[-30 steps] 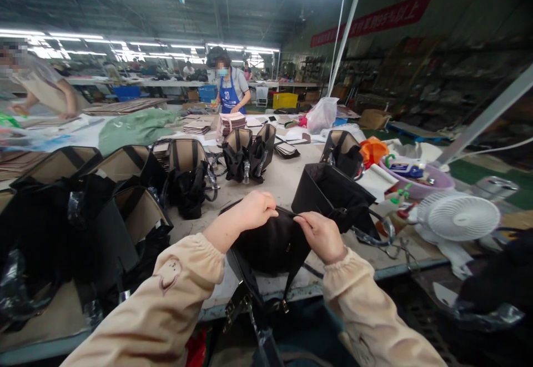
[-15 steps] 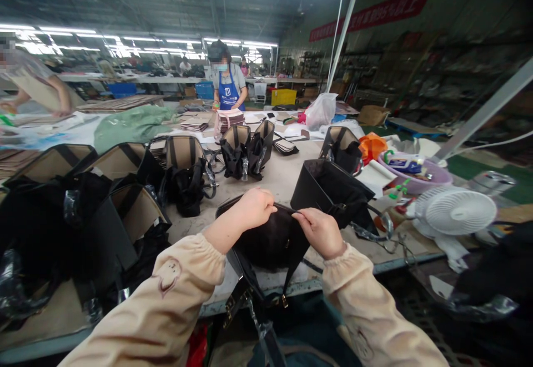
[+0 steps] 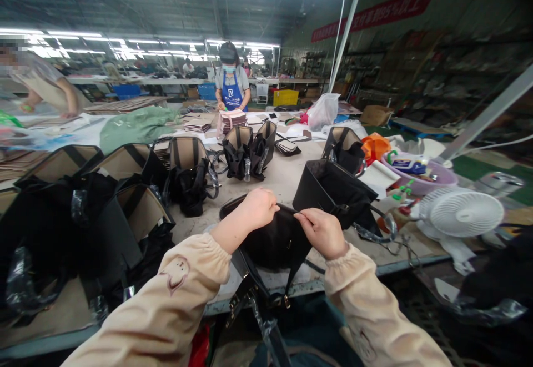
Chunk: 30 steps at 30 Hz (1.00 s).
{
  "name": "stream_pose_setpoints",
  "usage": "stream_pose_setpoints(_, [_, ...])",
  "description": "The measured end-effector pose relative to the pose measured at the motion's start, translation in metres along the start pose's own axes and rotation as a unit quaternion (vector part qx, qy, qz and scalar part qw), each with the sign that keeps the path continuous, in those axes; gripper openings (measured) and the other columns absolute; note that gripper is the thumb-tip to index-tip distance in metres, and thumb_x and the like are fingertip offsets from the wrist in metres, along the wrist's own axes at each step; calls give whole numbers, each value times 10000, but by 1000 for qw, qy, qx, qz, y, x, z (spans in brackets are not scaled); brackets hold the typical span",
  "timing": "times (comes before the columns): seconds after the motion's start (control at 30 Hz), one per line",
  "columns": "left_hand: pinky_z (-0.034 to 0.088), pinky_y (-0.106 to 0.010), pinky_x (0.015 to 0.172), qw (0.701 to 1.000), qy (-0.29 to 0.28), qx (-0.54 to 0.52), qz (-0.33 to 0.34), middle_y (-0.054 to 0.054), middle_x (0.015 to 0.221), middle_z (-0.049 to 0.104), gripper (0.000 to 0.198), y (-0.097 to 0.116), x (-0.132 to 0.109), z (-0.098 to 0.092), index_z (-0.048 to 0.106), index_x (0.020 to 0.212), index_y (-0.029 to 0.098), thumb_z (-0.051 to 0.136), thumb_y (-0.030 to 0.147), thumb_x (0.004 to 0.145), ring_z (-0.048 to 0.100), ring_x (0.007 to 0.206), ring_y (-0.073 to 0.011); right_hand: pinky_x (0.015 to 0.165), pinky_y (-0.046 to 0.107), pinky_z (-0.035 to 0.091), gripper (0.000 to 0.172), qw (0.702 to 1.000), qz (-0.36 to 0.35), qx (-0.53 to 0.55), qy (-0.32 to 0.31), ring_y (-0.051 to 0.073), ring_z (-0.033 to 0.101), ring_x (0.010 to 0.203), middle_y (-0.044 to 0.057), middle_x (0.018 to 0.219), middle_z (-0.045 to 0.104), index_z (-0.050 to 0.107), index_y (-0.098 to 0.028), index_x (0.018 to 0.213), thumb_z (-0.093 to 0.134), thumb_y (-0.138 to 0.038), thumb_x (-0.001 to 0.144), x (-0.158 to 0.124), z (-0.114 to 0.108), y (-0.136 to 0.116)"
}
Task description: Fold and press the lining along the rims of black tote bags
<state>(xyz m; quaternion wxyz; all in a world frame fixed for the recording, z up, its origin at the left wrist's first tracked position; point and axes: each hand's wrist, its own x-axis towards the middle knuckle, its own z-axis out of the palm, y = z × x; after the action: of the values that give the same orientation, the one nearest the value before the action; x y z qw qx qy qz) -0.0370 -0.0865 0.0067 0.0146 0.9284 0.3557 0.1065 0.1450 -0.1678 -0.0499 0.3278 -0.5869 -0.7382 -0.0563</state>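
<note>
A black handbag [image 3: 275, 242] stands at the table's front edge, its mouth toward me and its strap hanging over the edge. My left hand [image 3: 260, 210] pinches the far rim of the bag near its middle. Farther right along the same rim, my right hand [image 3: 320, 229] grips the edge between thumb and fingers. Both hands are closed, and the left fingertips are partly turned from view. Just behind my right hand is another black handbag [image 3: 333, 192] with its top open.
Several unfinished black bags [image 3: 139, 211] crowd the left side of the table [image 3: 278, 170]. To the right are a white fan [image 3: 462, 211], a purple basin [image 3: 441, 178] and scissors [image 3: 403, 245]. A co-worker in a blue apron [image 3: 231, 92] stands across the table; another person [image 3: 50, 81] is at far left.
The whole view has shifted slightly, so things appear a little farther right. Both hands keep their hold on the bag's rim. The co-worker at far left has moved an arm.
</note>
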Motion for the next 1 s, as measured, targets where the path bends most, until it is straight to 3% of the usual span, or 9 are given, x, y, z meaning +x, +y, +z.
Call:
stream_pose_setpoints(0.17, [454,-294,743,1000,1,5,-5,-77,731,665,245,2,0,-1,666,658,136,543,260,830,611,759,-196,653,242,423,313,1000,7,-12,-4,149,625,729,44,770,687,672,-200,775,441,-358,916,0,-1,-2])
stream_pose_setpoints(0.33, [460,-300,734,1000,-1,6,-10,-81,722,667,236,3,-1,-3,673,663,132,539,236,827,617,743,-199,656,235,406,367,997,38,-40,-56,137,633,755,25,796,693,685,-214,811,397,-408,932,3,-13,-11])
stream_pose_setpoints(0.5, [463,-303,755,1000,2,5,-11,-88,746,677,219,2,-1,1,686,690,132,539,224,823,619,741,-195,648,251,398,392,992,32,-93,-83,158,639,799,23,891,705,675,-242,969,432,-536,880,16,-25,-27])
stream_pose_setpoints(0.63, [460,-297,776,1000,8,5,-4,-84,746,677,213,0,0,3,681,689,130,550,232,824,617,765,-190,567,260,339,365,983,32,-145,-106,144,626,708,20,785,695,681,-232,792,413,-449,912,27,-17,-35])
stream_pose_setpoints(0.8, [441,-287,819,1000,4,-7,19,-26,712,672,282,-21,-6,1,655,616,165,588,352,815,611,730,-152,560,268,299,382,983,25,-151,-99,141,602,697,25,744,672,636,-205,717,386,-403,927,31,-6,-31])
stream_pose_setpoints(1.0, [426,-236,666,999,20,-43,15,-28,719,653,309,-53,-17,-3,648,633,162,556,376,836,593,692,-135,581,272,286,391,985,23,-137,-99,141,596,718,31,760,669,626,-192,720,373,-404,930,30,-5,-23])
